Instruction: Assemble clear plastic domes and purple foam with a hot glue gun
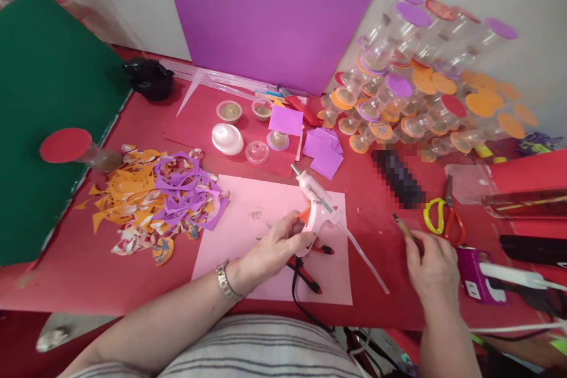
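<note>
My left hand (275, 248) is wrapped round the handle of a pink hot glue gun (315, 212). Its metal nozzle points up and left, and a clear glue stick (365, 263) sticks out of the back. Beneath lie black-and-red pliers (310, 279), partly hidden, on a pink sheet (230, 212). My right hand (433, 269) grips a short tan pen-like tool (402, 225) with a dark tip, just above the red table. A cup assembly (279, 140) with a purple square (287, 120) on top stands beyond the nozzle, next to loose purple squares (326, 164).
Orange and purple paper scraps (146, 192) are heaped at left, beside a red-topped cup piece (66, 146). Many stacked cup pieces (398, 88) fill the back right. Yellow-and-red scissors (434, 217) and a purple box (476, 274) lie near my right hand. Small bowls (229, 111) stand behind.
</note>
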`<state>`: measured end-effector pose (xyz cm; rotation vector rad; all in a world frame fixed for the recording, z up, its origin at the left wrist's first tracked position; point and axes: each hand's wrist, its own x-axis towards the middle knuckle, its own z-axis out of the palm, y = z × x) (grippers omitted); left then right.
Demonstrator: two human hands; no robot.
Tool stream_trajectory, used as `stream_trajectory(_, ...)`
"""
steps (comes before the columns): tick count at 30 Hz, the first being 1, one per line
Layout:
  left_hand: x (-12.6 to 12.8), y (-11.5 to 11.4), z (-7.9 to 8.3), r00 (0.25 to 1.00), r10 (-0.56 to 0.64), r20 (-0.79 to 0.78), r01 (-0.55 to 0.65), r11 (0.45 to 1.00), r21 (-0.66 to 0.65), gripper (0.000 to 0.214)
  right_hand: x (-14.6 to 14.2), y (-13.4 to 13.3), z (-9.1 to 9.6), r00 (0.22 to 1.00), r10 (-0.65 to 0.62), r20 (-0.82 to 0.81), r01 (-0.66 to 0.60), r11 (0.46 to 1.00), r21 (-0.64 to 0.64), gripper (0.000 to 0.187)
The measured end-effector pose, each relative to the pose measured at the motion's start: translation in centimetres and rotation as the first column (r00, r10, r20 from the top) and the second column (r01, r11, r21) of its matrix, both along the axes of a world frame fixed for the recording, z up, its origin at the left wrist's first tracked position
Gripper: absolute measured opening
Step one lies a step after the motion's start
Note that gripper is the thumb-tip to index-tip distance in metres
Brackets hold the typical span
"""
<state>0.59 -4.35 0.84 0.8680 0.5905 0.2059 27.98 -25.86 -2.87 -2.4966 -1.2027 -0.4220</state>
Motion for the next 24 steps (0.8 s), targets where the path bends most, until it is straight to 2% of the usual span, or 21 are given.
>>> stream_trajectory(2, -0.2, 0.0, 0.0, 1.000, -0.009, -0.012, 0.009, 0.999, 0.041, 0.039, 0.1, 0.7, 0.8, 1.000, -0.008, -0.026, 0.009, 0.999, 0.042, 0.044)
stream_trajectory(5, -0.4, 0.2, 0.3, 0.999, -0.041, -0.010, 0.041, 0.996, 0.074, 0.037, -0.4, 2.3, 2.7, 0.998, 0.044, -0.045, -0.041, 0.996, 0.079, 0.045)
stream_trajectory(8, -0.5, 0.2, 0.5, 0.996, -0.083, 0.007, 0.082, 0.991, 0.110, 0.040, -2.0, 4.4, 5.3, 0.988, 0.150, -0.032, -0.145, 0.982, 0.119, 0.039)
stream_trajectory(11, -0.4, 0.1, 0.4, 0.994, -0.110, 0.001, 0.109, 0.984, 0.143, 0.046, -4.3, 7.0, 8.1, 0.954, 0.296, -0.046, -0.286, 0.946, 0.150, 0.027)
stream_trajectory(14, -0.3, -0.2, 0.2, 0.993, -0.120, -0.010, 0.120, 0.981, 0.155, 0.056, -6.2, 9.4, 10.0, 0.915, 0.399, -0.049, -0.389, 0.910, 0.146, 0.023)
stream_trajectory(19, -0.1, -0.7, 0.0, 0.996, -0.092, 0.002, 0.091, 0.992, 0.083, 0.067, -7.7, 12.1, 10.3, 0.841, 0.534, -0.088, -0.530, 0.845, 0.069, 0.025)
stream_trajectory(24, -0.1, -1.2, -0.5, 0.984, -0.175, -0.016, 0.175, 0.984, 0.031, 0.061, -7.9, 13.1, 9.6, 0.836, 0.528, -0.152, -0.537, 0.843, -0.028, 0.025)
